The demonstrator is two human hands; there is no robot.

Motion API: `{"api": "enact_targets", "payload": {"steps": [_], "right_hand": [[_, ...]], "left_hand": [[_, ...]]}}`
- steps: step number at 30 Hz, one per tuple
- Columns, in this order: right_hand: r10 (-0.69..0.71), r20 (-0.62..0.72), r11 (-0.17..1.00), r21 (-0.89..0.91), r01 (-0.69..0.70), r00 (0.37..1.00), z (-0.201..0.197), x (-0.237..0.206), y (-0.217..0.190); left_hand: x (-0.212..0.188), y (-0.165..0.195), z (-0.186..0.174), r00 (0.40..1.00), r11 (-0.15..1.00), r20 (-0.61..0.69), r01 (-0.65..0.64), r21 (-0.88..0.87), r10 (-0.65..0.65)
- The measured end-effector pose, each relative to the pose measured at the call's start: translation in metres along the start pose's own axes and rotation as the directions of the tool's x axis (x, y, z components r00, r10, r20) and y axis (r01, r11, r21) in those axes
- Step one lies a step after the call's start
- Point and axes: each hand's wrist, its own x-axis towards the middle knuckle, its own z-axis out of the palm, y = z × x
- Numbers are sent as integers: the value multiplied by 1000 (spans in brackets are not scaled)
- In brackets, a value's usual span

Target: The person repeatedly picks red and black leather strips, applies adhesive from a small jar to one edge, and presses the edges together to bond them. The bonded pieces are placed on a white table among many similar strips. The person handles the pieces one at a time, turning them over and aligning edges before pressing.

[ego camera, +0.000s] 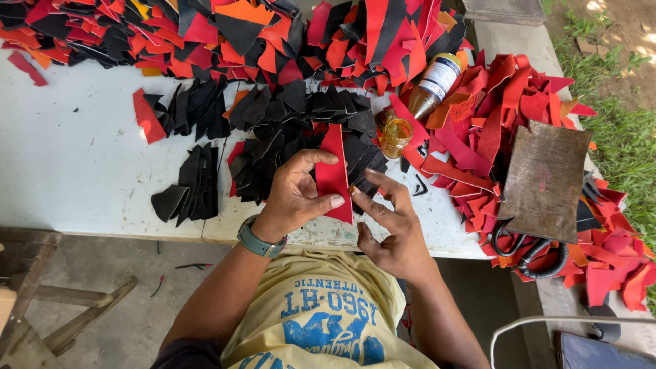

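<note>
Outdoor craft workshop, prob. leather/shoe-part cutting. My white, stained surface (75, 171) is heaped w/ cut red scraps (519, 102) at 12 and 3 o'clock, black pieces (294, 116) at center. Glue bottle (432, 85), small amber jar (395, 137), worn metal plate (544, 181) w/ big shears (529, 254) at 3. Grass (625, 143) beyond at 2, concrete floor (137, 301) at 7.

white table (75, 171) | concrete floor (130, 301) | wooden frame (41, 307), left | sunlit grass (625, 137), right
</note>
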Motion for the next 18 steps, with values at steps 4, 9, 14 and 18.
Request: {"api": "enact_targets", "payload": {"steps": [4,9,14,18], "right_hand": [[-31,-29,993,-112,28,999,4,-5,-3],[-133,-50,942,-317,111,990,3,-11,-7],[-11,-98,999,39,15,995,-7,-15,-15],[-2,-19,999,53,3,1000,-4,0,-8]], "left_hand": [[1,-2,1,999,999,-47,-20,32,21],[3,-6,2,995,989,-96,-15,-146,1],[4,-5,1,999,888,36,17,-460,0],[2,-5,6,983,810,182,97,-578,12]]}}
